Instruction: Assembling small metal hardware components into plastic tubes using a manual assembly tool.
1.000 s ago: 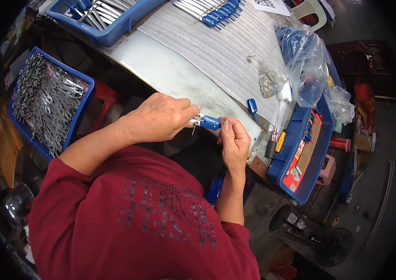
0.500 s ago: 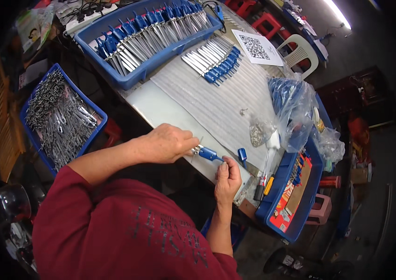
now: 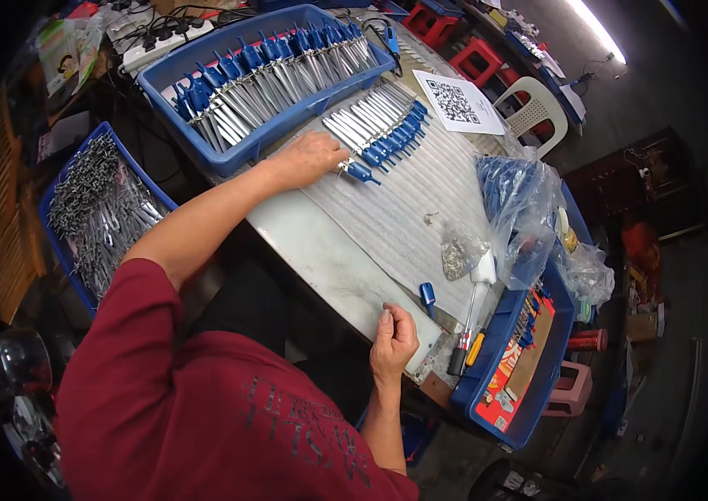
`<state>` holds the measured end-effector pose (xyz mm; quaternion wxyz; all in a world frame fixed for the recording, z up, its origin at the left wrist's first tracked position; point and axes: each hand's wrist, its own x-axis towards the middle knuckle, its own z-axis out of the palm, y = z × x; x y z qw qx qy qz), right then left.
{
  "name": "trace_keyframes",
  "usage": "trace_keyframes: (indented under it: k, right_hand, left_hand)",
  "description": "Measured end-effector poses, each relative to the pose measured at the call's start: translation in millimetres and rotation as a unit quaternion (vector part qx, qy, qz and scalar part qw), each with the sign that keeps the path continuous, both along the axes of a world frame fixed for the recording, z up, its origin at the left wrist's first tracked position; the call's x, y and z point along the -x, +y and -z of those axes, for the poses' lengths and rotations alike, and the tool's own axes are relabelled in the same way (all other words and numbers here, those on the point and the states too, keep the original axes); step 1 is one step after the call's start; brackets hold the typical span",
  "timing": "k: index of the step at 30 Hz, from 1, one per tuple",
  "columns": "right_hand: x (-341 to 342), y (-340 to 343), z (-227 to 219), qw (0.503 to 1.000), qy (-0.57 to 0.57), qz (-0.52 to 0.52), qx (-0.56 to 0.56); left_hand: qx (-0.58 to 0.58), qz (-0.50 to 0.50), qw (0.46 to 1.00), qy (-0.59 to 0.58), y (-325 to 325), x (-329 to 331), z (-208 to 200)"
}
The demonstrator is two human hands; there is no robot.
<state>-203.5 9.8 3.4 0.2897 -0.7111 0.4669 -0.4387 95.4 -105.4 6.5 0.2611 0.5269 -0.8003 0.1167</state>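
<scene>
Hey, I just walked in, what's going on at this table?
A person in a dark red shirt grips a metal piece with a blue end in the left hand, beside a row of similar pieces on a white foam sheet. The right hand is loosely curled by the near edge of the white table. A long blue plastic tray holds many more.

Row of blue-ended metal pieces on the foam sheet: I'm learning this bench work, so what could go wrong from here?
The left hand's grip has a blue-ended piece close beside the row, so it might nudge its neighbours askew. A tiny metal part lies loose outside the clear bag and could get brushed away. The dark-handled screwdriver lies near the edge of the table; a bump might knock it off.
</scene>
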Motion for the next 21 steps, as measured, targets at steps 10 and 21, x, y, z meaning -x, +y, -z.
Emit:
trace_keyframes:
  k: [10, 21]
  right_hand:
    - [0.0, -0.4, 1.5, 0.999, 0.011, 0.000, 0.051]
    - [1.3, 0.6, -0.7, 1.000, 0.006, 0.003, 0.016]
  left_hand:
    - [-0.019, -0.042, 0.999, -0.017, -32.9, -2.0, 16.0]
    - [-0.050, -0.039, 0.997, -0.045, -38.0, 0.4, 9.8]
